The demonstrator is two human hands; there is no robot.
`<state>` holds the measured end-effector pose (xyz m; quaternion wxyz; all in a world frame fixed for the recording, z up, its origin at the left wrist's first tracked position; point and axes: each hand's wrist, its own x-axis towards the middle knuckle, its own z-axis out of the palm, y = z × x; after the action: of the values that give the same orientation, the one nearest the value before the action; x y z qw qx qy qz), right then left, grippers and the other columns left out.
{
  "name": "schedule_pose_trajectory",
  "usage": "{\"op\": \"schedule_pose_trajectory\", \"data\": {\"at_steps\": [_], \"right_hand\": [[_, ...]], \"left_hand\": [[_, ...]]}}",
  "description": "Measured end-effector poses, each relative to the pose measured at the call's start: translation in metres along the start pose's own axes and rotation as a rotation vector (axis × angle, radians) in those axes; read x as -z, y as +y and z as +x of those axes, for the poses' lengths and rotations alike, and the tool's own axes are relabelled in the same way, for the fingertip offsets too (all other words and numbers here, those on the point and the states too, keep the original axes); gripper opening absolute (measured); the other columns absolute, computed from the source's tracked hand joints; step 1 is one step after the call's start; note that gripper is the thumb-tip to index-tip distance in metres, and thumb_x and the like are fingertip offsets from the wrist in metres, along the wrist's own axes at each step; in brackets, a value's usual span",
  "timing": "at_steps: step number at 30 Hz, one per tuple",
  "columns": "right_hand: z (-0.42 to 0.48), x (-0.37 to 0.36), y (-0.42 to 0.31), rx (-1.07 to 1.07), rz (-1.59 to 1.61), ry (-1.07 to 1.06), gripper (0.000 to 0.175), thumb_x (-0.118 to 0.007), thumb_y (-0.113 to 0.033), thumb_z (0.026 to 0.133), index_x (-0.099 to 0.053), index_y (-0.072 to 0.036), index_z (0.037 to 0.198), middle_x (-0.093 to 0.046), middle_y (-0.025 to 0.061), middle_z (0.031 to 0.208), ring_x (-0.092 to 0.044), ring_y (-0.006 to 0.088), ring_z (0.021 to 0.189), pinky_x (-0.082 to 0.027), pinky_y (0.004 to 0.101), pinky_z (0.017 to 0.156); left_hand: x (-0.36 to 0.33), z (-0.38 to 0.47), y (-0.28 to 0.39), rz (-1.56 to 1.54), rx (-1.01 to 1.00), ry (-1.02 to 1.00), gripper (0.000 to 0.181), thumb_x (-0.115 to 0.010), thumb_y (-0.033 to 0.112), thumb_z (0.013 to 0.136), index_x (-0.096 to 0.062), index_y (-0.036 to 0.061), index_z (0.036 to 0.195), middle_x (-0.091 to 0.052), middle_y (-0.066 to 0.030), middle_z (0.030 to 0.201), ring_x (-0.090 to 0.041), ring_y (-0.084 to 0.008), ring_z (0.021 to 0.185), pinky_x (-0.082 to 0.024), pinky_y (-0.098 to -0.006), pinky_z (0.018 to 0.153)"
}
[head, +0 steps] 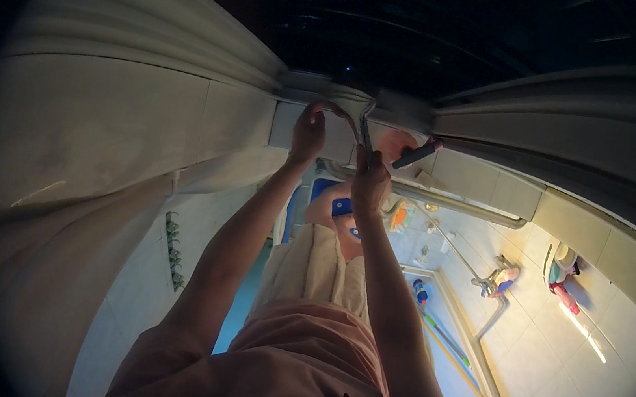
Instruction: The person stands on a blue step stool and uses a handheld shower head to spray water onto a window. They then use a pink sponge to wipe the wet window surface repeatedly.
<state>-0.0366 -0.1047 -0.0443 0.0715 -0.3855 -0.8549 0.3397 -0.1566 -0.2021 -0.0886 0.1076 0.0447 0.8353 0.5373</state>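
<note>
My left hand (309,132) is raised at the windowsill (333,144), its fingertips pinching one end of a thin, reddish-brown strip (341,110). The strip arcs over to my right hand (371,184), which is closed around a narrow grey piece (366,124) pointing up at the window frame. Whether that piece is a tool or part of the strip, I cannot tell. Right of it on the sill lies a pinkish round object (394,142), partly covered by a dark cylindrical handle (417,155) with a pink end.
Below me a blue-and-white step or seat (325,187) shows by my bent knee. A metal rail (466,208) runs under the sill. On the tiled right wall are a shower mixer (489,285) and a holder with items (562,270). Poles (453,358) lean low down.
</note>
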Motion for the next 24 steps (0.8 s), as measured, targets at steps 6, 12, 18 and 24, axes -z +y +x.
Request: {"op": "schedule_pose_trajectory", "data": {"at_steps": [6, 12, 18, 24], "right_hand": [[-0.003, -0.004, -0.001, -0.006, 0.092, -0.032, 0.044, -0.050, -0.040, 0.094, -0.052, -0.001, 0.075, -0.058, 0.0245, 0.068, -0.057, 0.0451, 0.067, -0.045, 0.0487, 0.057], [0.001, -0.033, -0.005, -0.225, 0.625, -0.183, 0.053, -0.041, -0.048, 0.097, -0.053, -0.003, 0.070, -0.052, 0.0143, 0.053, -0.051, 0.0293, 0.042, -0.039, 0.0388, 0.040], [-0.001, -0.030, -0.036, -0.519, 1.124, -0.357, 0.051, -0.034, -0.056, 0.096, -0.042, -0.013, 0.068, -0.037, -0.0016, 0.047, -0.034, 0.0092, 0.031, -0.024, 0.0238, 0.029], [-0.003, -0.042, -0.034, -0.577, 1.175, -0.353, 0.050, -0.034, -0.053, 0.097, -0.049, -0.011, 0.076, -0.038, -0.0013, 0.043, -0.035, 0.0089, 0.029, -0.024, 0.0242, 0.028]], "left_hand": [[0.000, -0.007, -0.014, -0.017, 0.030, 0.040, 0.024, -0.048, 0.009, 0.089, -0.059, -0.0003, 0.110, -0.061, -0.0207, 0.109, -0.059, -0.0328, 0.102, -0.047, -0.0375, 0.086], [0.028, -0.008, -0.019, 0.285, -0.208, -0.064, 0.025, -0.048, -0.002, 0.080, -0.059, 0.0008, 0.103, -0.060, -0.0189, 0.101, -0.058, -0.0360, 0.095, -0.047, -0.0407, 0.084], [0.044, -0.016, -0.013, 0.357, -0.273, -0.030, 0.024, -0.049, -0.005, 0.078, -0.057, 0.0018, 0.099, -0.058, -0.0173, 0.099, -0.056, -0.0354, 0.093, -0.045, -0.0421, 0.082], [0.046, -0.013, -0.016, 0.349, -0.320, -0.011, 0.027, -0.049, -0.006, 0.076, -0.056, 0.0019, 0.100, -0.057, -0.0170, 0.100, -0.054, -0.0351, 0.096, -0.043, -0.0425, 0.086]]}}
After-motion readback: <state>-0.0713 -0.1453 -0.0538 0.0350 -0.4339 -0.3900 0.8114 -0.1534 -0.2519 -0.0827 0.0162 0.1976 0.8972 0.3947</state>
